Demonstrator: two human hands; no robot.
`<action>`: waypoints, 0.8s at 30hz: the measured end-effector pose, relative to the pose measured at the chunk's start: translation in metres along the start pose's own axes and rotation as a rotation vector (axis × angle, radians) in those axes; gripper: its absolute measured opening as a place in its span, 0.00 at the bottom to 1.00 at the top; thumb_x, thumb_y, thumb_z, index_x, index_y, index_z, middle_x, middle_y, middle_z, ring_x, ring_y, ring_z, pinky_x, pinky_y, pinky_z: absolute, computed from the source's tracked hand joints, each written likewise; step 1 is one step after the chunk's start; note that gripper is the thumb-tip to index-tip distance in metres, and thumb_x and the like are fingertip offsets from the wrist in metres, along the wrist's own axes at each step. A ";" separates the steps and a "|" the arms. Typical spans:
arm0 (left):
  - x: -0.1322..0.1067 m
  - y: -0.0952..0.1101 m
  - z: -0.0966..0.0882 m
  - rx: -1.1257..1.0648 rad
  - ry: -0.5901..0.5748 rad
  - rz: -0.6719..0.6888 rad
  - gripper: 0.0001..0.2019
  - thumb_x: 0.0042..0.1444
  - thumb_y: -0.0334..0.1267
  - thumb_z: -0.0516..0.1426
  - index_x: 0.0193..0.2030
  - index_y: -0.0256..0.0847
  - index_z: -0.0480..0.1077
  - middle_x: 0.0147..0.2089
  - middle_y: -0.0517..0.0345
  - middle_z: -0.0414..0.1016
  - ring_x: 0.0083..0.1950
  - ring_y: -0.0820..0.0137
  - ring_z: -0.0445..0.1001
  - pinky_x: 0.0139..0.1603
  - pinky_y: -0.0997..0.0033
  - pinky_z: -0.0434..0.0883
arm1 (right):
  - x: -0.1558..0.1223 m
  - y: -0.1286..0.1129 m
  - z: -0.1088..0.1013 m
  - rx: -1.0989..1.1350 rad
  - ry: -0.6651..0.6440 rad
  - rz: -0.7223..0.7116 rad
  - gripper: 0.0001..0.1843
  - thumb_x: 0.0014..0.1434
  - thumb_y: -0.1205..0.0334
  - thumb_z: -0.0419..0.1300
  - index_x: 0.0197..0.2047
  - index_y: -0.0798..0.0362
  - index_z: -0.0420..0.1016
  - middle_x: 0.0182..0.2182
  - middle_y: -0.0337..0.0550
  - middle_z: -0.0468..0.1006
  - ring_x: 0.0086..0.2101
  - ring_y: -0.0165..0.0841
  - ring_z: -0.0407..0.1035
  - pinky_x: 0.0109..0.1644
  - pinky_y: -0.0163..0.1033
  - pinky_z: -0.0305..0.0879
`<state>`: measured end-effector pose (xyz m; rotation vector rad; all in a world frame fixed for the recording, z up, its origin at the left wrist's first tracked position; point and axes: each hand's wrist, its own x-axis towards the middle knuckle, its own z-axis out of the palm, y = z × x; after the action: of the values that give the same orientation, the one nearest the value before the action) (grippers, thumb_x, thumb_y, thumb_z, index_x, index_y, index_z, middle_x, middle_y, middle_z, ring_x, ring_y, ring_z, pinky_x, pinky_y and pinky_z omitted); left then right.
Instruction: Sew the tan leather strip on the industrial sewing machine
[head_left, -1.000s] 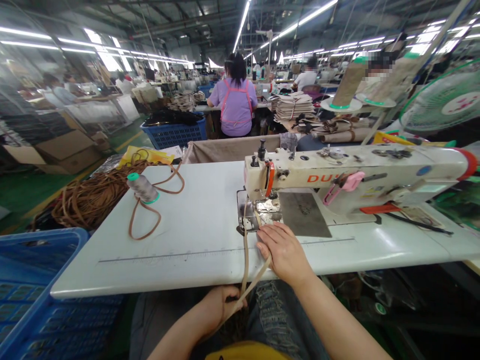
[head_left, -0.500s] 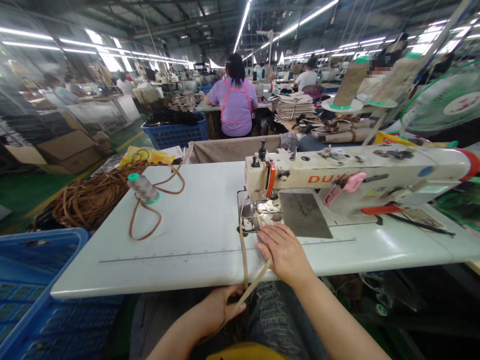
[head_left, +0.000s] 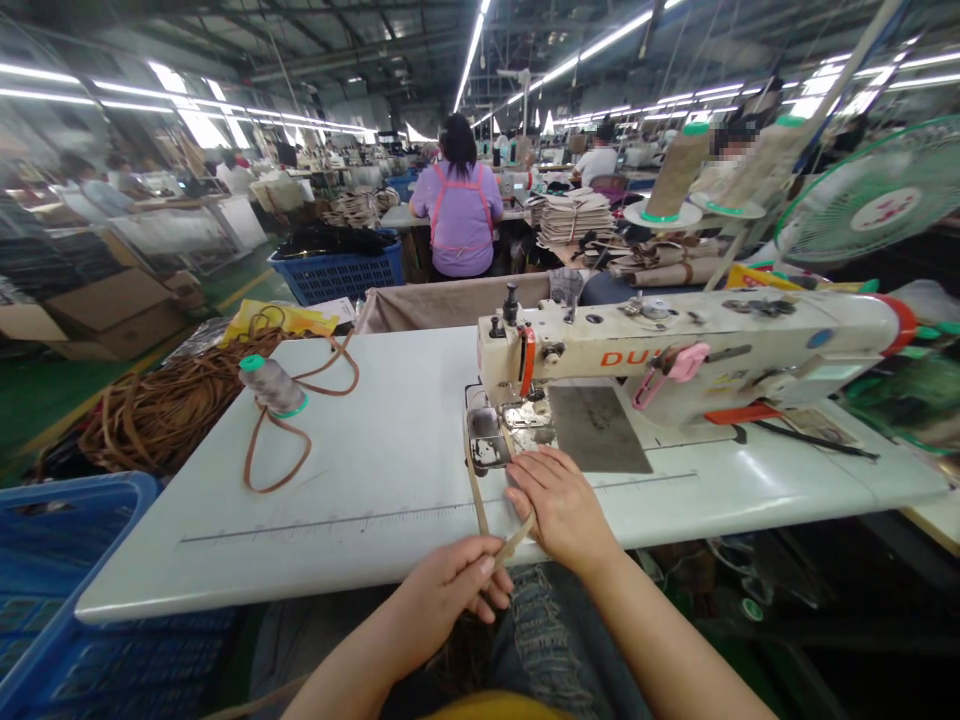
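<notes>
A narrow tan strap runs through the sewing machine, looping down from the needle area toward the table's front edge. My left hand is closed on the strap just off that edge, thumb pressed against it. My right hand lies on the table in front of the needle plate, its fingers together over the strap, with a length running from under it to my left hand. The part of the strap beneath my right fingers is hidden.
On the left of the white table stand a grey thread cone and a loop of brown cord. A pile of brown straps and a blue crate lie beyond. A fan stands right; a person sits ahead.
My left hand has moved up and slightly right along the strap, closer to my right hand. My right hand stays near the needle plate. The view has shifted slightly.
</notes>
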<state>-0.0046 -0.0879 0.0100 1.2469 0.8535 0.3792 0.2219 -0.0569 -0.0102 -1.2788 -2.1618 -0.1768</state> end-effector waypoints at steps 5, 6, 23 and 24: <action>0.000 0.019 0.011 0.431 0.056 0.127 0.15 0.71 0.42 0.48 0.41 0.38 0.74 0.39 0.53 0.78 0.38 0.69 0.75 0.43 0.70 0.71 | -0.001 0.000 0.002 0.000 0.016 -0.003 0.13 0.75 0.60 0.56 0.53 0.55 0.81 0.51 0.51 0.84 0.52 0.41 0.77 0.68 0.54 0.67; -0.002 0.023 0.013 0.507 0.065 0.164 0.14 0.71 0.39 0.48 0.40 0.39 0.73 0.39 0.54 0.78 0.40 0.69 0.75 0.45 0.70 0.70 | -0.001 0.000 0.003 -0.001 0.018 -0.003 0.13 0.75 0.60 0.56 0.52 0.55 0.81 0.51 0.51 0.84 0.52 0.41 0.77 0.67 0.54 0.67; -0.013 0.039 0.033 0.913 -0.099 0.342 0.08 0.72 0.38 0.54 0.43 0.42 0.73 0.42 0.56 0.79 0.44 0.67 0.75 0.45 0.70 0.66 | -0.001 -0.001 0.004 0.000 0.035 0.000 0.12 0.74 0.60 0.58 0.52 0.54 0.81 0.51 0.51 0.84 0.52 0.40 0.77 0.68 0.53 0.66; -0.014 0.041 0.034 0.936 -0.134 0.364 0.08 0.72 0.38 0.54 0.43 0.41 0.73 0.42 0.56 0.79 0.43 0.67 0.75 0.44 0.70 0.66 | -0.001 -0.001 0.004 0.000 0.033 -0.001 0.12 0.74 0.60 0.58 0.52 0.54 0.80 0.51 0.51 0.84 0.52 0.40 0.77 0.68 0.53 0.66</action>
<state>0.0186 -0.1077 0.0553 2.2851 0.6932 0.1675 0.2202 -0.0563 -0.0134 -1.2654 -2.1344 -0.1971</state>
